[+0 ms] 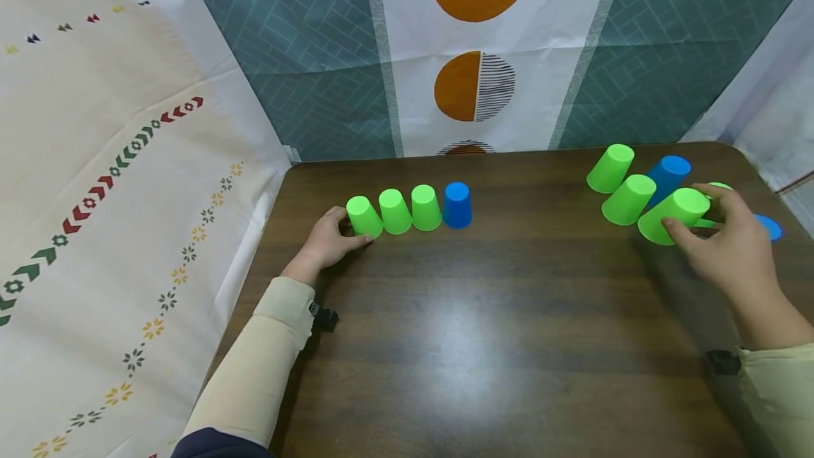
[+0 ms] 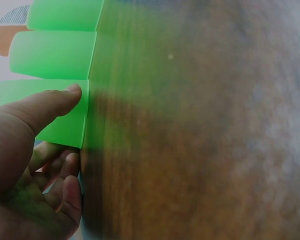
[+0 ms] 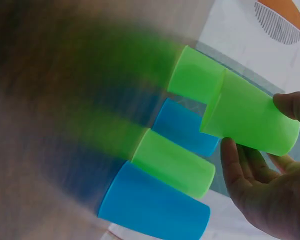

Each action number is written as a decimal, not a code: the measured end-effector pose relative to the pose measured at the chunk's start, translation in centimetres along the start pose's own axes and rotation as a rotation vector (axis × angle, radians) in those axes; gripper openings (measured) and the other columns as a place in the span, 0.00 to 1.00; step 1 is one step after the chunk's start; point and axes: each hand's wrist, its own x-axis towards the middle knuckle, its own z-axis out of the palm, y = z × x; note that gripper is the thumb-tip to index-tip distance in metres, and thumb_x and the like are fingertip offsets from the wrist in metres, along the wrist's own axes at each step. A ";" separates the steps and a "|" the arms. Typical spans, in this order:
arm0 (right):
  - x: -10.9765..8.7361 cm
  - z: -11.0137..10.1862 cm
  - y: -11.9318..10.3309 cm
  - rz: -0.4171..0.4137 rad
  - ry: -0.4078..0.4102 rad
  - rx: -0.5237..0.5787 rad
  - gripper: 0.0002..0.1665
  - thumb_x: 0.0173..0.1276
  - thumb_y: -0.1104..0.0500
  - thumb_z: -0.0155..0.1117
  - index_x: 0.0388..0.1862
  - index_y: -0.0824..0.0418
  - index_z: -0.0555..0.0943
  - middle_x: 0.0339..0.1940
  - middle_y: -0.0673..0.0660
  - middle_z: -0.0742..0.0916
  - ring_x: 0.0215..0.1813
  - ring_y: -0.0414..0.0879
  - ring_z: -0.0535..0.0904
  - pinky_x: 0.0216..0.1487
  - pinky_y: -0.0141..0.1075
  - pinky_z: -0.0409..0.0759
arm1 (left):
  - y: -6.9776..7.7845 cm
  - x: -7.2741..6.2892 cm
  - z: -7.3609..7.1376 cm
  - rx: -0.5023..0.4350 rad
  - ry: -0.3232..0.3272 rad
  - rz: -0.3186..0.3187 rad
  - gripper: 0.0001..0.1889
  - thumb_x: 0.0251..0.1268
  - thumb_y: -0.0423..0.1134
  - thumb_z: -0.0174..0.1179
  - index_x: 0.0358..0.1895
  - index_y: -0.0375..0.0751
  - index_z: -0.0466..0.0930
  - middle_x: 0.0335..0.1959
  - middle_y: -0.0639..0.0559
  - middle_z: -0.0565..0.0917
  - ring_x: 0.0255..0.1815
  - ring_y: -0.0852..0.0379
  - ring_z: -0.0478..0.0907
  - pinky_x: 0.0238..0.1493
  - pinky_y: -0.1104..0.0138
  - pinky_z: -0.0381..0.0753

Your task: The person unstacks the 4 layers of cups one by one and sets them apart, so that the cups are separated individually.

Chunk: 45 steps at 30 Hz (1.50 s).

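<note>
On the left, a row of upside-down cups stands on the table: a green cup [image 1: 364, 218] at the left end, two more green ones, then a blue cup [image 1: 458, 206]. My left hand [image 1: 326, 242] grips that end green cup, its thumb across the near side in the left wrist view. Over on the right, my right hand [image 1: 731, 242] holds another green cup [image 3: 252, 115] between thumb and fingers, upside down and tilted. Its rim appears raised off the table in the right wrist view. Around it stand more green cups and blue cups, partly hidden by the hand.
Behind the held cup are two green cups [image 1: 609, 169] and a blue cup [image 1: 669, 174]. Another blue cup [image 3: 155, 202] and a green cup [image 3: 175, 165] stand near the right edge of the wooden table [image 1: 458, 316]. Patterned cloth [image 1: 305, 55] hangs behind.
</note>
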 end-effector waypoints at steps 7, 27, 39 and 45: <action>0.2 0.0 1.1 0.015 -0.055 -0.069 0.46 0.74 0.46 0.68 0.78 0.70 0.62 0.63 0.77 0.77 0.44 0.44 0.79 0.25 0.20 0.68 | 0.0 0.0 -0.1 -0.002 0.006 0.004 0.29 0.63 0.44 0.77 0.63 0.36 0.78 0.58 0.43 0.76 0.60 0.43 0.75 0.65 0.49 0.75; 0.4 0.5 2.1 -0.016 -0.137 -0.180 0.45 0.75 0.52 0.68 0.76 0.77 0.60 0.57 0.80 0.74 0.53 0.75 0.73 0.43 0.67 0.75 | -0.1 0.1 0.0 0.003 0.007 0.013 0.29 0.62 0.45 0.78 0.63 0.36 0.78 0.56 0.43 0.77 0.59 0.43 0.75 0.64 0.49 0.76; 0.2 0.6 2.3 0.002 -0.144 -0.196 0.46 0.75 0.52 0.67 0.77 0.77 0.59 0.59 0.81 0.73 0.55 0.77 0.72 0.45 0.68 0.75 | -0.3 0.1 0.3 -0.012 -0.003 0.003 0.29 0.63 0.45 0.77 0.62 0.37 0.78 0.56 0.44 0.77 0.60 0.44 0.76 0.63 0.49 0.77; 0.3 0.7 2.4 -0.008 -0.141 -0.207 0.46 0.75 0.52 0.67 0.78 0.76 0.58 0.59 0.81 0.73 0.56 0.77 0.72 0.46 0.68 0.74 | -0.4 0.1 0.2 -0.009 0.001 0.004 0.29 0.63 0.45 0.77 0.62 0.36 0.78 0.57 0.44 0.77 0.61 0.43 0.76 0.64 0.49 0.76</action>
